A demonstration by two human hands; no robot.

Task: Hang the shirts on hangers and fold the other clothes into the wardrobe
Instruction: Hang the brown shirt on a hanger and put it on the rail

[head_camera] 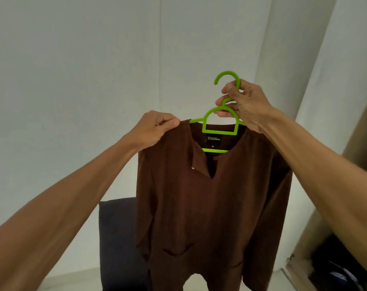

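Note:
A brown long-sleeved shirt hangs in front of me on a bright green plastic hanger. My right hand grips the hanger's neck just below the hook, which sticks up free. My left hand pinches the shirt's left shoulder at its top edge. The hanger's left arm pokes out past the collar; its right arm is hidden behind my right wrist. The collar is open, with a black label showing inside.
A dark cushion or chair back stands behind the shirt at the lower left. A pale wall fills the background. At the right edge is a wooden wardrobe side, with dark clothes low inside.

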